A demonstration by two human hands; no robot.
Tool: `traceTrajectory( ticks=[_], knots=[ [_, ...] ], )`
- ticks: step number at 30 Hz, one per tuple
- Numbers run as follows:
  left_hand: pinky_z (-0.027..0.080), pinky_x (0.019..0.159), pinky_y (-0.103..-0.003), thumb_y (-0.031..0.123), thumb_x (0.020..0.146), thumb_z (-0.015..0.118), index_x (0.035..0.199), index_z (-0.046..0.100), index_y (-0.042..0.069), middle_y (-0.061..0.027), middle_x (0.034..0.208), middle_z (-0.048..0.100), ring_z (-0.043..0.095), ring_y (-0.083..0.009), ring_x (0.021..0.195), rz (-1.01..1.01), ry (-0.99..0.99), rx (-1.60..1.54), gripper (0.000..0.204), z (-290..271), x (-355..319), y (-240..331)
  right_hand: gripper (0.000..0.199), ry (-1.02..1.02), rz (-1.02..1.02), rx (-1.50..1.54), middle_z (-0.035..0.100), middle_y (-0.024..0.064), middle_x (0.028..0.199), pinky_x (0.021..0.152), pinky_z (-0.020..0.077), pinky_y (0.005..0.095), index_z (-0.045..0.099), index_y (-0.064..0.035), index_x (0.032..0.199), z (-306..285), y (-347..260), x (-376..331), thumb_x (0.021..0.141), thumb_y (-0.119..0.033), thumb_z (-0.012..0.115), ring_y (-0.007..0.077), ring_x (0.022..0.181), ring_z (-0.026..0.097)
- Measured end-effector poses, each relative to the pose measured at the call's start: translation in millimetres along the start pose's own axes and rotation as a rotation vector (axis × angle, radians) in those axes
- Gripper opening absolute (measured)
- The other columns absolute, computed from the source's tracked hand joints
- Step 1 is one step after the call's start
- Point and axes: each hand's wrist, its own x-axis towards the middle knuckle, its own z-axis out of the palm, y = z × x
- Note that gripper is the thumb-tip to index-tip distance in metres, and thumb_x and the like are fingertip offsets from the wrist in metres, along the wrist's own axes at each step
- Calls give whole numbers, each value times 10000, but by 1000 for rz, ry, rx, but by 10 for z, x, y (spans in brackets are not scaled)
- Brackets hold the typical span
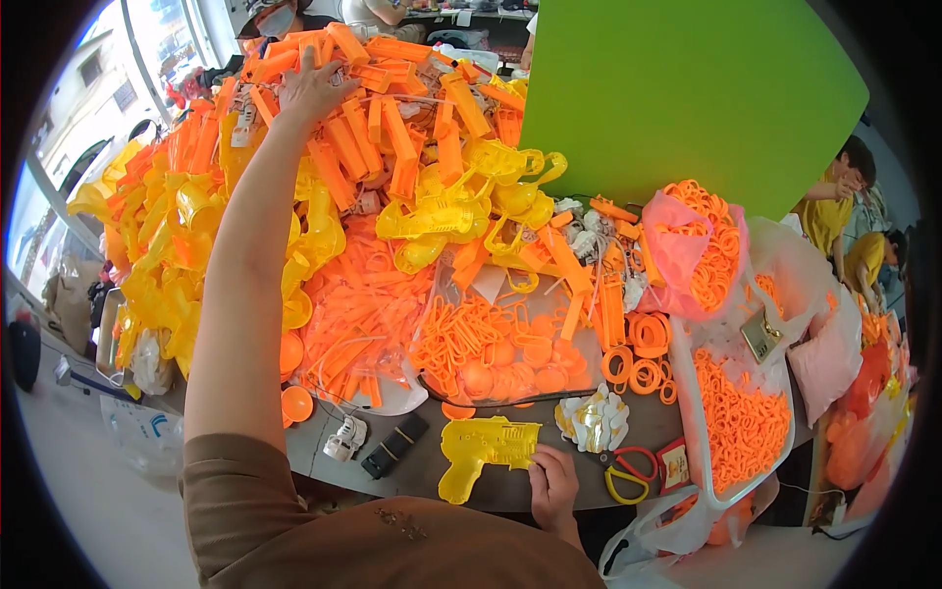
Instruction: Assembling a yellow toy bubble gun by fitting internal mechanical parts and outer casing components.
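In my right hand (554, 483), fingers and thumb pinch the barrel end of a yellow translucent toy gun shell (483, 454), held low over the near edge of the table. Its grip points down to the left. My left arm stretches far forward, and my left hand (312, 95) lies with fingers apart on a heap of long orange plastic parts (394, 137). Nothing shows gripped in that hand, though its fingertips are partly among the pieces. More yellow gun shells (432, 218) are piled in the middle, and others (162, 255) at the left.
Red-and-yellow-handled scissors (628, 474) lie right of my right hand, beside a clear tub of small orange rings (741, 422). A black block-shaped item (394, 446) and a small white mechanism (345, 438) lie to the left. A green panel (687, 98) stands behind; several people sit beyond.
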Motion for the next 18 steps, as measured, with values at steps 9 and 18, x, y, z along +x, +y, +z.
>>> traceTrajectory(
  ticks=[9,18],
  knots=[
    [401,979,-537,616,861,484,1313,506,298,-133,1407,412,417,-369,1272,492,364,596,553,100,300,-326,146,41,-31,-6,616,148,998,748,472,361,606,16,931,-11,-24,8,789,43,630,319,857,579],
    [233,1098,-537,769,724,528,1479,245,159,-310,1427,333,313,-473,1331,-339,473,75,1011,-513,982,-1828,130,71,-142,70,615,138,963,742,488,348,601,24,913,21,21,-4,793,32,651,299,864,596]
  ],
)
